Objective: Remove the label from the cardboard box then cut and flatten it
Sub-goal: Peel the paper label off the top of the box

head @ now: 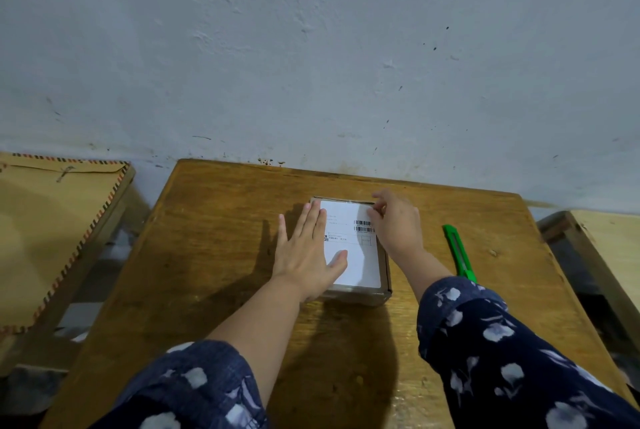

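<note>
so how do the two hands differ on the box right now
The left hand lies flat and open, palm down, fingers straight; the right hand is curled, fingertips bunched. The left hand presses the left side of the box and label; the right hand picks at the label's far right corner. Both touch the box top, and neither holds the green knife.

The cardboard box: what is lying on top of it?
A white shipping label covers the cardboard box top. The left hand presses flat on it; the right hand picks its far corner. Contents are hidden.
</note>
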